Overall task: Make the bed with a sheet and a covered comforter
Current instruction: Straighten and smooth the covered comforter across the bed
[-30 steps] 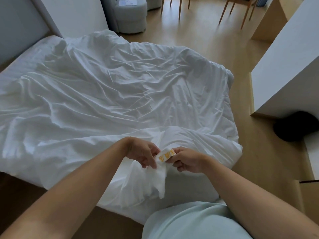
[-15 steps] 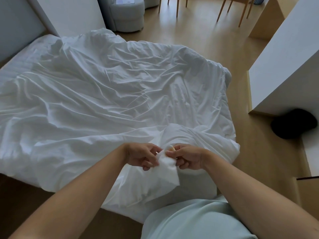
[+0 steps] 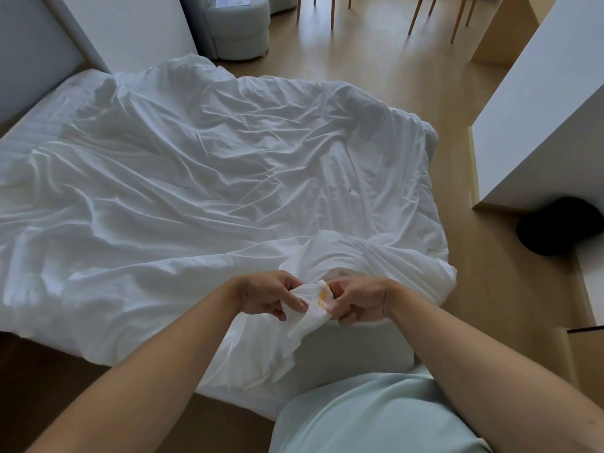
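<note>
Pinched comforter corner (image 3: pixel 310 317) between left hand (image 3: pixel 269 294) and right hand (image 3: pixel 358 300), fingers clamped; orange tag (image 3: pixel 323 297) print unreadable. Bed (image 3: pixel 39 106) cut off left; bare floor (image 3: pixel 483 289) right.

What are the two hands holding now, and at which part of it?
Both the left hand and the right hand pinch the near corner of the white cover, beside its orange-printed tag.

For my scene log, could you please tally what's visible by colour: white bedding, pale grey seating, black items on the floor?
White bedding: 1, the comforter cover
Pale grey seating: 1, the armchair
Black items: 1, the dark object under the cabinet
Total: 3
</note>
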Tool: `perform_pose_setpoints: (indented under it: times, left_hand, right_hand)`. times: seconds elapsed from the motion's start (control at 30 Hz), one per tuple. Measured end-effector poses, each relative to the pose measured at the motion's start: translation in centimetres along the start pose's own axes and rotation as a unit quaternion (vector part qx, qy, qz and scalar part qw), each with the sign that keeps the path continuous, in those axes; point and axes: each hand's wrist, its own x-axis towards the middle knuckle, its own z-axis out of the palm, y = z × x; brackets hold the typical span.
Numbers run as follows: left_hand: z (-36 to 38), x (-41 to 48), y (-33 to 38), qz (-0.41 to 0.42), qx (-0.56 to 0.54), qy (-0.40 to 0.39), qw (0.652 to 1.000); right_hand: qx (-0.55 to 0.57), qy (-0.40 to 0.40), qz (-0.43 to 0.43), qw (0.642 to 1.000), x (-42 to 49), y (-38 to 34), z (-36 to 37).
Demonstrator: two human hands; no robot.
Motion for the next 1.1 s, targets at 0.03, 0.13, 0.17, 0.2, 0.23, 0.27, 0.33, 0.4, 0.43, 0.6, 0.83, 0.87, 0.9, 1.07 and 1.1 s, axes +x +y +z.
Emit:
perform_pose_setpoints:
  times: [0.03, 0.13, 0.17, 0.2, 0.23, 0.27, 0.33, 0.4, 0.43, 0.6, 0.83, 0.87, 0.9, 1.07, 1.1]
  left_hand:
    - [0.2, 0.3, -0.1, 0.017, -0.024, 0.002, 1.0]
    - [0.6, 0.7, -0.1, 0.053, -0.075, -0.004, 0.996]
    - [0.7, 0.6, 0.0, 0.055, -0.069, 0.001, 0.996]
    - [0.8, 0.5, 0.1, 0.053, -0.053, 0.01, 0.997]
    - [1.0, 0.4, 0.1, 0.052, -0.031, 0.026, 0.998]
    - [1.1, 0.4, 0.0, 0.052, -0.006, 0.055, 0.997]
    - [1.5, 0.4, -0.2, 0.069, 0.054, 0.135, 0.987]
    - [1.7, 0.4, -0.6, 0.096, 0.117, 0.206, 0.967]
    - [1.8, 0.4, -0.8, 0.111, 0.155, 0.239, 0.952]
    - [2.7, 1.1, -4.0, 0.24, 0.346, 0.462, 0.781]
    - [3.3, 1.2, -7.5, 0.309, 0.391, 0.534, 0.683]
    - [3.4, 1.3, -7.9, 0.311, 0.391, 0.541, 0.677]
    - [3.5, 1.3, -8.2, 0.31, 0.387, 0.549, 0.672]
    - [5.3, 1.8, -8.7, 0.268, 0.229, 0.658, 0.665]
    - [6.0, 1.9, -8.6, 0.237, 0.149, 0.686, 0.671]
  right_hand:
    - [-0.014, 0.019, -0.005, 1.0, 0.1, 0.1, -0.1]
    - [-0.014, 0.082, -0.012, 0.996, 0.3, -0.3, 0.0]
    - [-0.019, 0.105, -0.009, 0.994, 0.3, -0.5, 0.1]
    - [-0.035, 0.129, -0.008, 0.991, 0.3, -0.6, 0.4]
    - [-0.066, 0.157, -0.011, 0.985, 0.3, -0.7, 0.7]
    - [-0.108, 0.187, -0.021, 0.976, 0.4, -0.7, 1.1]
    - [-0.203, 0.261, -0.073, 0.941, 0.9, -0.4, 1.7]
    - [-0.304, 0.337, -0.135, 0.881, 1.7, 0.3, 1.8]
    - [-0.358, 0.366, -0.158, 0.844, 2.0, 0.9, 1.8]
    - [-0.469, 0.328, -0.208, 0.793, 2.4, 2.9, 1.2]
    - [0.104, 0.323, 0.026, 0.94, 3.2, 1.7, 2.9]
    - [0.125, 0.345, 0.035, 0.929, 3.8, 1.6, 3.1]
    - [0.135, 0.371, 0.033, 0.918, 4.3, 1.6, 3.2]
    - [0.105, 0.498, -0.047, 0.86, 6.6, 1.4, 3.5]
    - [0.105, 0.499, -0.067, 0.858, 6.6, 1.3, 3.6]
